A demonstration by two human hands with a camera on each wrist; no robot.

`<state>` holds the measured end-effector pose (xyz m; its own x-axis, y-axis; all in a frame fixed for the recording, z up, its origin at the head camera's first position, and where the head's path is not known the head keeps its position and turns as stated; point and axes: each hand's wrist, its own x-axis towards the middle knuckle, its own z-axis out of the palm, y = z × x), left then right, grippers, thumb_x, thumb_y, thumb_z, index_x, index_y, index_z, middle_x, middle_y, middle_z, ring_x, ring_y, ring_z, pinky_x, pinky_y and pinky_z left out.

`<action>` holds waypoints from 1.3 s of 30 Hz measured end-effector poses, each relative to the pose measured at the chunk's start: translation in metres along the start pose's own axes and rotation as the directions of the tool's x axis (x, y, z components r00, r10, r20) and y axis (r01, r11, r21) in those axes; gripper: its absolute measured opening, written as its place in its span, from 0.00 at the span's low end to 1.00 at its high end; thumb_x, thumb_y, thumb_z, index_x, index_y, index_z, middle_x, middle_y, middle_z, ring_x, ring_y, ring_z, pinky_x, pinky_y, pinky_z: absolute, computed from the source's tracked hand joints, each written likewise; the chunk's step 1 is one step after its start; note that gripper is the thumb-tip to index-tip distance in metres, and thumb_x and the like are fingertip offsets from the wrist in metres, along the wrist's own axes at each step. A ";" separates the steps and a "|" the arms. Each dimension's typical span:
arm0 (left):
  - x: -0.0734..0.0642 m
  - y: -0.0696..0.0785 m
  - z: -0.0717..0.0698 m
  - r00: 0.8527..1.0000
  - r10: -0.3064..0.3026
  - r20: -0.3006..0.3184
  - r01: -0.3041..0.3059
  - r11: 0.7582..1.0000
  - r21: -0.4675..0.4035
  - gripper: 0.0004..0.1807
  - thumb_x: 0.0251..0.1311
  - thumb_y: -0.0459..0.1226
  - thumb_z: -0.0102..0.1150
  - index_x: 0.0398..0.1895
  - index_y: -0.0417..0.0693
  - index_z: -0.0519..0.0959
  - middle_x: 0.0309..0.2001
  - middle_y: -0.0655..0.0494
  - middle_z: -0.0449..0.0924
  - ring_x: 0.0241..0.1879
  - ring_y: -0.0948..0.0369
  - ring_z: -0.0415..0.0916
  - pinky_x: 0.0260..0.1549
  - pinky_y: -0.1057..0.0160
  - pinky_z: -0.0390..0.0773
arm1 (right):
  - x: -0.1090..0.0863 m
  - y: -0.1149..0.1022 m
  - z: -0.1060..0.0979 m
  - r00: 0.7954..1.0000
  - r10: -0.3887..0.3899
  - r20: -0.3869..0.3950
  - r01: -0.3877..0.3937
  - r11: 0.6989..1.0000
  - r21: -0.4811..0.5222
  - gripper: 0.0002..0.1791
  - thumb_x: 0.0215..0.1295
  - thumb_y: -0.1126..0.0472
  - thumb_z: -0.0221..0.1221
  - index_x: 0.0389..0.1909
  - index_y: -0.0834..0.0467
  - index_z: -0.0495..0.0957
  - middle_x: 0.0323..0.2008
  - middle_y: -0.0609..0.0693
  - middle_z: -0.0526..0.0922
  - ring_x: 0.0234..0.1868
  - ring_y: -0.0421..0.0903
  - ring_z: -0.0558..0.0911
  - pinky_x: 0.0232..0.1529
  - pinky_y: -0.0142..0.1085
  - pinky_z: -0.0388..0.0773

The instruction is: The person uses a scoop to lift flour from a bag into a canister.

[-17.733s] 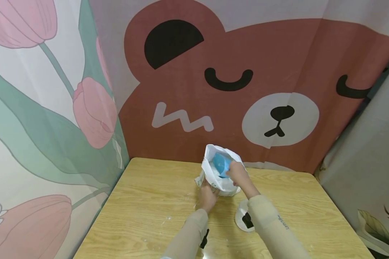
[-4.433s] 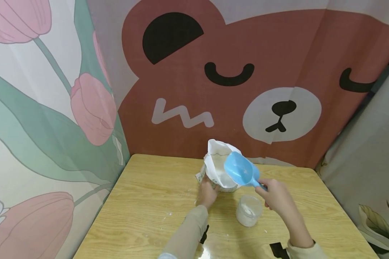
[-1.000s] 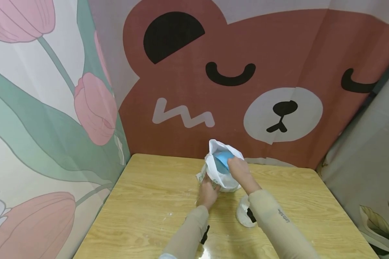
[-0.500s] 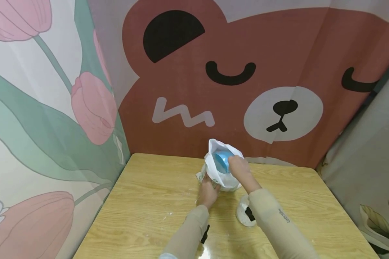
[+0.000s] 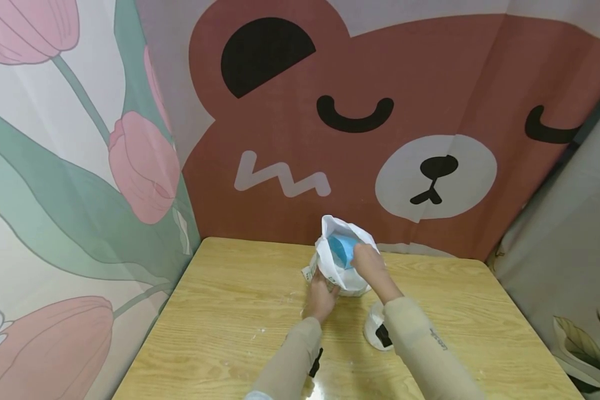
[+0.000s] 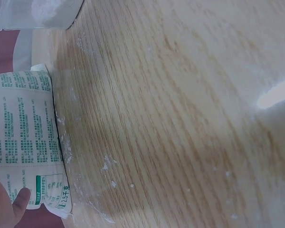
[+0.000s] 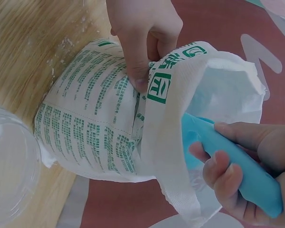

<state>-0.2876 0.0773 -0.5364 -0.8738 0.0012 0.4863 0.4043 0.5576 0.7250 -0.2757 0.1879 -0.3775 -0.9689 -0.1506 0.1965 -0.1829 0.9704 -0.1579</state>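
Note:
A white flour bag with green print stands at the table's far side, its mouth spread open. My left hand grips it low on the near left; in the right wrist view, thumb and fingers of that left hand pinch the bag wall just below the folded rim. A blue scoop is inside the bag's mouth. My right hand holds its handle, fingers curled round the scoop; the bowl is partly hidden by the rim. The left wrist view shows the printed side of the bag.
A clear round tub with white powder stands right of the bag, partly behind my right sleeve. White specks dot the wooden table. A printed curtain hangs close behind the bag.
The scoop, outside over the bag's near right rim about four seconds ago, is now inside it. Over the last second it has shifted slightly within. My left hand has stayed on the bag.

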 end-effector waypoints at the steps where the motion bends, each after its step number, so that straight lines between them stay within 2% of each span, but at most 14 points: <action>1: 0.000 0.000 0.000 1.000 0.001 0.001 -0.001 1.000 -0.002 0.36 0.48 0.36 0.64 0.61 0.42 0.61 0.56 0.46 0.68 0.54 0.51 0.66 0.51 0.56 0.68 | 0.000 0.000 -0.001 1.000 0.005 0.000 -0.005 1.000 0.005 0.07 0.46 0.69 0.62 0.17 0.65 0.74 0.19 0.55 0.76 0.23 0.49 0.74 0.24 0.42 0.74; 9: 0.002 0.002 -0.001 1.000 0.009 0.010 -0.009 1.000 -0.029 0.35 0.50 0.37 0.63 0.62 0.43 0.60 0.56 0.47 0.68 0.54 0.53 0.66 0.51 0.57 0.68 | -0.002 0.003 -0.007 0.995 0.082 0.062 -0.091 0.984 0.153 0.13 0.53 0.67 0.60 0.11 0.62 0.73 0.10 0.51 0.73 0.07 0.44 0.72 0.09 0.32 0.70; 14: 0.002 0.003 0.000 1.000 0.007 0.020 -0.006 1.000 -0.028 0.35 0.51 0.37 0.63 0.62 0.43 0.59 0.57 0.47 0.67 0.55 0.53 0.65 0.52 0.58 0.67 | -0.005 0.006 -0.010 0.990 0.096 0.106 -0.120 0.961 0.247 0.20 0.55 0.68 0.57 0.06 0.58 0.65 0.05 0.47 0.63 0.05 0.43 0.71 0.07 0.31 0.69; 16: 0.002 0.003 0.000 1.000 0.004 0.026 -0.003 1.000 -0.027 0.35 0.51 0.38 0.63 0.62 0.43 0.59 0.57 0.47 0.66 0.56 0.54 0.64 0.53 0.58 0.66 | -0.006 0.008 -0.011 0.986 0.109 0.125 -0.141 0.946 0.291 0.19 0.56 0.67 0.56 0.07 0.60 0.66 0.05 0.47 0.61 0.06 0.44 0.72 0.07 0.31 0.69; 21: 0.002 0.004 -0.001 0.999 -0.006 0.035 0.007 1.000 -0.018 0.36 0.52 0.39 0.62 0.64 0.43 0.58 0.58 0.47 0.65 0.57 0.53 0.63 0.53 0.57 0.66 | -0.007 0.015 -0.013 0.980 0.134 0.149 -0.183 0.901 0.393 0.14 0.56 0.67 0.56 0.13 0.67 0.75 0.07 0.53 0.70 0.07 0.45 0.73 0.08 0.32 0.70; 23: 0.002 0.005 -0.001 0.999 -0.012 0.033 0.013 1.000 -0.012 0.36 0.52 0.39 0.62 0.64 0.43 0.58 0.58 0.47 0.65 0.56 0.53 0.64 0.53 0.57 0.66 | -0.007 0.017 -0.013 0.980 0.134 0.149 -0.185 0.890 0.416 0.14 0.55 0.67 0.55 0.13 0.68 0.75 0.08 0.56 0.72 0.07 0.45 0.73 0.08 0.32 0.70; 31: 0.001 0.007 -0.002 0.999 -0.041 0.034 0.042 0.999 -0.016 0.37 0.51 0.38 0.63 0.63 0.42 0.58 0.57 0.47 0.66 0.56 0.54 0.64 0.53 0.58 0.66 | -0.009 0.020 -0.015 0.972 0.139 0.191 -0.215 0.858 0.466 0.16 0.58 0.66 0.54 0.12 0.66 0.74 0.11 0.56 0.73 0.07 0.43 0.72 0.09 0.32 0.71; 35: 0.000 0.006 -0.001 0.998 -0.047 0.033 0.048 0.998 -0.031 0.37 0.51 0.38 0.63 0.63 0.45 0.58 0.58 0.49 0.66 0.55 0.55 0.65 0.52 0.60 0.67 | -0.011 0.023 -0.016 0.968 0.138 0.209 -0.231 0.814 0.533 0.15 0.59 0.66 0.54 0.15 0.69 0.76 0.15 0.59 0.76 0.08 0.44 0.71 0.10 0.33 0.71; 39: -0.001 0.004 0.000 0.999 -0.049 0.023 0.050 0.998 -0.036 0.36 0.51 0.38 0.63 0.63 0.46 0.59 0.57 0.50 0.67 0.54 0.55 0.67 0.49 0.59 0.70 | -0.012 0.028 -0.016 0.961 0.151 0.232 -0.264 0.752 0.604 0.15 0.60 0.65 0.54 0.19 0.71 0.77 0.20 0.63 0.79 0.08 0.46 0.71 0.12 0.37 0.72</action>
<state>-0.2854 0.0800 -0.5340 -0.8987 -0.0069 0.4384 0.3694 0.5266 0.7656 -0.2660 0.2197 -0.3684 -0.9973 -0.0423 -0.0595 0.0172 0.6554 -0.7551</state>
